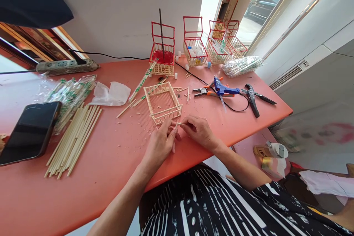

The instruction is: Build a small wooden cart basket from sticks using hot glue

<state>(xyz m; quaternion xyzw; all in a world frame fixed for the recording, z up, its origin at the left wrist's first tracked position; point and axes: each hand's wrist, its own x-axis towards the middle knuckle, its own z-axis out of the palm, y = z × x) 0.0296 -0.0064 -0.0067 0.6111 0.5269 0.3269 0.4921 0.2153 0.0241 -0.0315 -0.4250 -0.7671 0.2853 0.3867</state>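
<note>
Near the front edge of the table, my left hand (165,136) and my right hand (199,129) meet with fingertips pinched. Between them is a short piece of wooden stick (179,123), small and partly covered by the fingers. Just beyond my left hand stands a square open frame (163,107) built from pale wooden sticks, with short uprights along its sides. Stick offcuts (188,94) and crumbs lie around it. A bundle of long wooden sticks (74,140) rests to the left of my hands.
A phone (30,132) and wrapped chopsticks (72,92) lie left. Behind are a red-edged stick basket (162,67) holding a red bowl, and several similar baskets. A blue glue gun (224,89), pliers (206,92) and black cutters (252,99) lie right. A power strip (68,67) is by the wall.
</note>
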